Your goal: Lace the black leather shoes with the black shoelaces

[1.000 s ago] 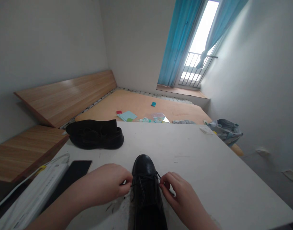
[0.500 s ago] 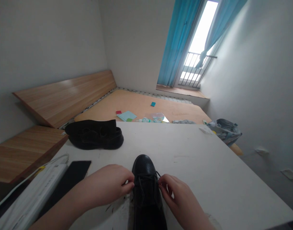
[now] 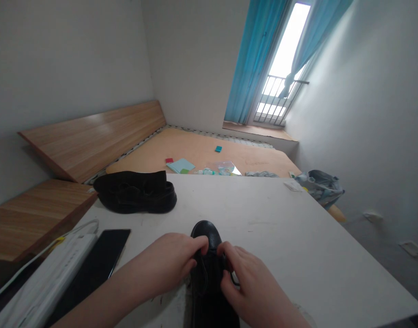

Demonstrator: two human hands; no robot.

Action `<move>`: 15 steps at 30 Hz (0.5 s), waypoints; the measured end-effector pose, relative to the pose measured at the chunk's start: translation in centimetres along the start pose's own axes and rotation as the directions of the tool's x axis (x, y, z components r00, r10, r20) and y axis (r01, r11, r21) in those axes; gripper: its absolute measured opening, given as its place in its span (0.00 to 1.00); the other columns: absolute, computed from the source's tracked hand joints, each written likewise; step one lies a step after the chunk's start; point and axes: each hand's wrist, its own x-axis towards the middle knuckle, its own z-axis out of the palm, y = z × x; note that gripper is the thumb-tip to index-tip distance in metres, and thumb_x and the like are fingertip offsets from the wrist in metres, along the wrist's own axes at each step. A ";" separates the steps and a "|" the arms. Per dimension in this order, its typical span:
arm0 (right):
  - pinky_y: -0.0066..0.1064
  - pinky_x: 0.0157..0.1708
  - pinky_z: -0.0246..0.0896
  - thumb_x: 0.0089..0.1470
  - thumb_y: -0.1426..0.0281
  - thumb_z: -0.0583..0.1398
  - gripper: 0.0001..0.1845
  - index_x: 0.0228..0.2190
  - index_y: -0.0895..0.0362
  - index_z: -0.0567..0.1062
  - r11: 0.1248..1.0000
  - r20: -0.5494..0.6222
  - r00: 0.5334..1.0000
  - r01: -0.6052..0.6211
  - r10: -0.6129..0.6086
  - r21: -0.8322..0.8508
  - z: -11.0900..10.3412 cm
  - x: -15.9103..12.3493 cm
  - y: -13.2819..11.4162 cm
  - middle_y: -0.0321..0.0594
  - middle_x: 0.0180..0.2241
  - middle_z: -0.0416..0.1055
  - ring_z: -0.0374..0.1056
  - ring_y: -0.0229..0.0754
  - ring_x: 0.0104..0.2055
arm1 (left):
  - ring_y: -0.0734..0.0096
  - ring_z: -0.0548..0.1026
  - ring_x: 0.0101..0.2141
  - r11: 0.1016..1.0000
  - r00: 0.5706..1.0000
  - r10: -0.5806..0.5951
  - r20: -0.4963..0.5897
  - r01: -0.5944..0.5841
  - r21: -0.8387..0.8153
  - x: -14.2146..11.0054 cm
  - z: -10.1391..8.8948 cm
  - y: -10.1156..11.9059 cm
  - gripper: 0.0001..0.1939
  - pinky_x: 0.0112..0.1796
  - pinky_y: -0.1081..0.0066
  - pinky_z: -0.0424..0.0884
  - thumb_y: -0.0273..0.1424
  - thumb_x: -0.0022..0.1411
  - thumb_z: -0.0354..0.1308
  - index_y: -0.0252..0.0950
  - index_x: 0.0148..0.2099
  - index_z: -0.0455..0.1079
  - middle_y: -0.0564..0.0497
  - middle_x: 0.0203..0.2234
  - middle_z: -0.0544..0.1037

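A black leather lace-up shoe (image 3: 209, 282) stands on the white table (image 3: 280, 228) just in front of me, toe pointing away. My left hand (image 3: 168, 264) is closed in a pinch on the shoe's lace at the top of the lacing. My right hand (image 3: 245, 280) is closed on the lace from the other side. Both sets of fingertips nearly meet over the middle of the shoe. A second black shoe (image 3: 135, 198) lies on its side at the table's far left.
A dark phone (image 3: 99, 259) and a white power strip (image 3: 48, 278) with its cable lie at the left of the table. A wooden bed frame (image 3: 202, 152) with small packets lies beyond. A bag (image 3: 320, 184) sits at the right.
Both hands have moved inward from the shoe's sides to the middle, bringing the lace ends together over the lacing. The shoe and the rest stay put.
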 end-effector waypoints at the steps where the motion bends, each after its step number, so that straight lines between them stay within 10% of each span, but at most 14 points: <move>1: 0.34 0.38 0.60 0.49 0.81 0.52 0.16 0.40 0.56 0.70 1.000 0.009 1.000 -0.015 0.016 -0.023 0.0 0.1 0.0 0.41 0.36 0.74 0.70 0.46 0.39 | 0.62 0.79 0.35 0.999 0.999 0.033 0.006 -0.033 -0.004 0.0 0.1 0.0 0.13 0.32 0.71 0.64 0.23 0.59 0.51 0.43 0.41 0.72 0.53 0.33 0.82; 15: 0.35 0.36 0.62 0.54 0.82 0.56 0.13 0.34 0.56 0.76 0.937 0.099 0.983 -0.112 0.152 -0.330 -0.3 1.1 -0.9 0.41 0.35 0.79 0.76 0.50 0.39 | 0.47 0.78 0.36 0.986 0.988 -0.144 -0.056 0.148 0.072 -0.2 1.2 3.9 0.10 0.37 0.54 0.72 0.33 0.57 0.51 0.36 0.35 0.72 0.42 0.33 0.80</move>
